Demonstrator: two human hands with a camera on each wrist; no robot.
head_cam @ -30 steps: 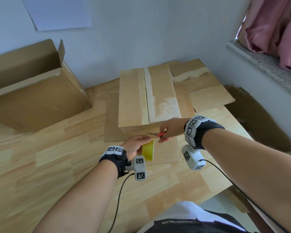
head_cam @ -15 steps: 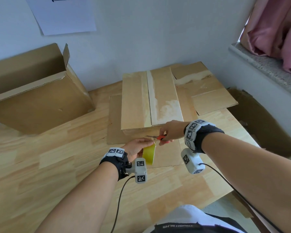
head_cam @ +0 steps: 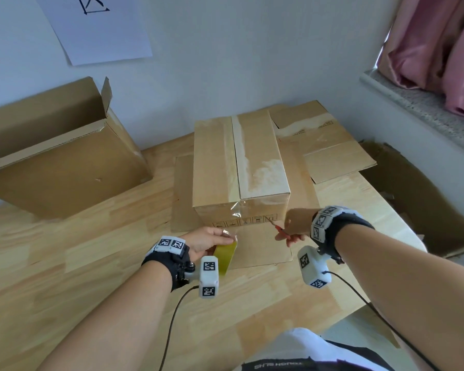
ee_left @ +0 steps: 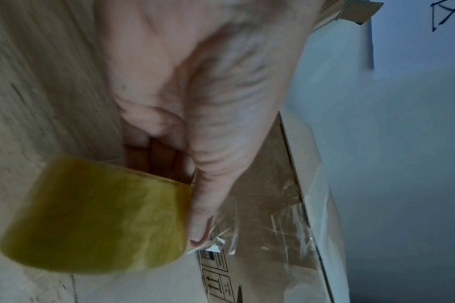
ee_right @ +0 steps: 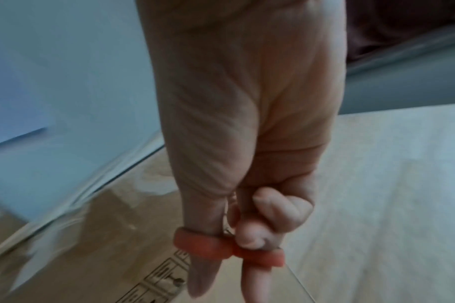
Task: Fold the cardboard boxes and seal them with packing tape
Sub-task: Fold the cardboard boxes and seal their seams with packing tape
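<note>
Scissors (head_cam: 277,228) have drawn right; hands apart: right hand (head_cam: 296,223) grips them, left hand (head_cam: 208,241) holds tape roll (head_cam: 224,257) below box (head_cam: 239,167) edge.

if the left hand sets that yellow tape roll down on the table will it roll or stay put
The tape roll is round, so on its edge it would likely roll across the smooth wooden table. Laid flat it probably stays. Its loose end looks thin and floppy and may stick back.

left hand (head_cam: 208,241) grips tape roll (head_cam: 224,257) | right hand (head_cam: 296,223) holds scissors (head_cam: 277,228) | box (head_cam: 239,167) just beyond both
</note>
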